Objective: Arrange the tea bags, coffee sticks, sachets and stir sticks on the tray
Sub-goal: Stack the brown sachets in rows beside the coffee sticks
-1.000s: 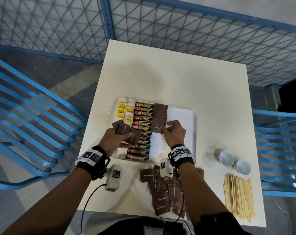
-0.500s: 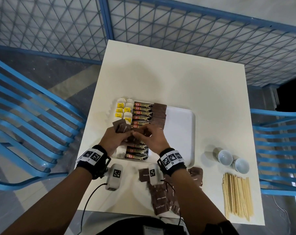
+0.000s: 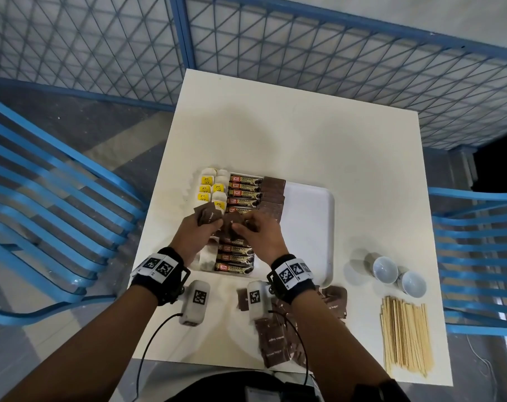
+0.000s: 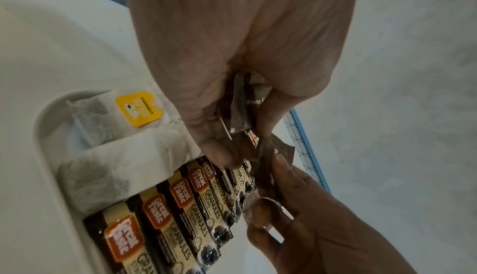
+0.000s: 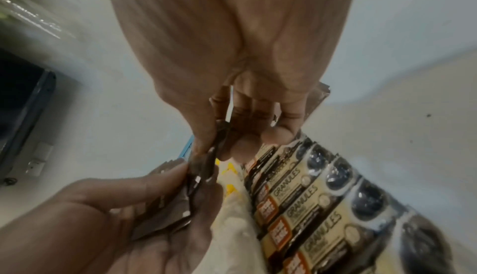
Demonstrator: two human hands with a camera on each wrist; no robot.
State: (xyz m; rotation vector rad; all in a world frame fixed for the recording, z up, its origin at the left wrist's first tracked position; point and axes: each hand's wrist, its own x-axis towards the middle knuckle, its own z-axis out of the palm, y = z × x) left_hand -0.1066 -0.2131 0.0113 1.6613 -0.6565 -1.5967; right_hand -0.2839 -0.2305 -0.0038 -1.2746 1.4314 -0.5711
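Seen from the wrist, the left hand (image 4: 232,58) fills the upper middle, palm side toward the camera, its fingers (image 4: 219,156) curled down and pinching a small fan of brown sachets (image 4: 241,111). From the lower right, the right hand (image 4: 322,227) reaches up, its fingertips (image 4: 280,164) pinching another brown sachet (image 4: 268,160) that touches the left hand's fan. Beneath them sits a white tray (image 4: 38,127) with a raised rim. Against its near corner lie white tea bags (image 4: 118,168), one showing a yellow tag (image 4: 139,108). Beside them runs a tight row of coffee sticks (image 4: 178,213), brown and cream with orange labels.
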